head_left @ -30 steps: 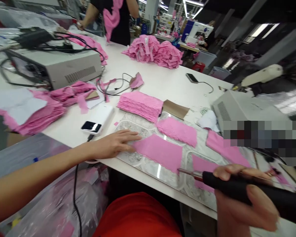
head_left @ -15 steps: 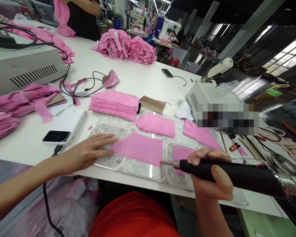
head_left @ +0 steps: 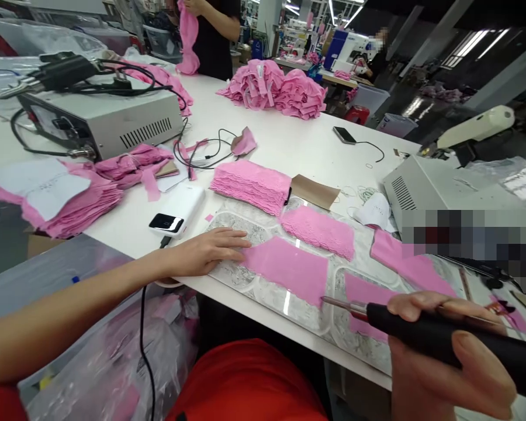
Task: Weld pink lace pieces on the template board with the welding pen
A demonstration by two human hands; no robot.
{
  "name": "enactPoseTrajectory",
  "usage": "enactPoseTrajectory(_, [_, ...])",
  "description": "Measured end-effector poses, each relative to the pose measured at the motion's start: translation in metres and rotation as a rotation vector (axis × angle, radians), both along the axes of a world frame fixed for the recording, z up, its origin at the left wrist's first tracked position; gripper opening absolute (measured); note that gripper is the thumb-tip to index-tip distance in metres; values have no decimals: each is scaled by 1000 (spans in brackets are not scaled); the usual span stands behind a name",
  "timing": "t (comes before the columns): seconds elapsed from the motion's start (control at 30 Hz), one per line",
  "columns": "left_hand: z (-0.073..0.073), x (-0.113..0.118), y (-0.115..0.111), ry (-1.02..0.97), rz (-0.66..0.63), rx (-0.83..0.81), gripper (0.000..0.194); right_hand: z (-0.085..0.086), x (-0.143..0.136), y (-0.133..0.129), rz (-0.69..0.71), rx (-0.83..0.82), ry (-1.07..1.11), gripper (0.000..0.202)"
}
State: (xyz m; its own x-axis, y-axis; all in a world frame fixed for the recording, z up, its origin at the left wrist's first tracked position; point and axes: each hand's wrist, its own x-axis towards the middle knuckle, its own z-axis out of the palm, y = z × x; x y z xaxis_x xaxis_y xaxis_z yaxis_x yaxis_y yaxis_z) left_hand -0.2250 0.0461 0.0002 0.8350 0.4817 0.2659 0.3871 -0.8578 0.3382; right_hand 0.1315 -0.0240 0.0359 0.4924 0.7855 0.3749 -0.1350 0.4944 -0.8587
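A flat pink fabric piece (head_left: 289,267) lies on a clear, grey-marbled sheet (head_left: 284,301) at the front of the table. At its narrow left end rests my left hand (head_left: 206,251), palm down with fingers stretched out. My right hand (head_left: 447,345) is wrapped round a black-handled tool (head_left: 421,333) with a thin metal tip. That tip meets or nearly meets the piece's lower right corner. To the right, partly behind the tool, lies another pink piece (head_left: 368,289). Behind are a small fabric stack (head_left: 318,231) and a taller fabric stack (head_left: 249,187).
A white power bank (head_left: 186,210) with a cable stands left of the sheet. Grey control boxes (head_left: 131,117) (head_left: 456,187) flank the work area. Brown card (head_left: 314,192), a phone (head_left: 344,135) and pink bundles (head_left: 274,88) lie farther back. Across the table, a person holds pink fabric.
My view has swung left, so everything sits farther right in the picture. Both hands and the tool tip keep about the same place on the fabric.
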Motion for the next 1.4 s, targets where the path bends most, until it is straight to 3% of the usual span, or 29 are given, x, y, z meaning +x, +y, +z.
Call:
enactPoseTrajectory(0.1, [3, 11, 7, 8, -21, 22, 55, 4, 0, 2, -39, 51, 10, 22])
enactPoseTrajectory(0.2, [6, 30, 16, 14, -62, 40, 54, 8, -1, 0, 19, 67, -45, 22])
enactPoseTrajectory(0.43, [11, 103, 34, -35, -185, 93, 30, 3, -3, -10, 90, 102, -96, 19])
enactPoseTrajectory(0.63, [1, 152, 43, 24, -237, 191, 28, 0, -4, -10, 160, 133, -64, 17])
enactPoseTrajectory(1.4, [-8, 157, 45, 149, -218, 209, 36, 0, 1, -11, 226, 134, -6, 17])
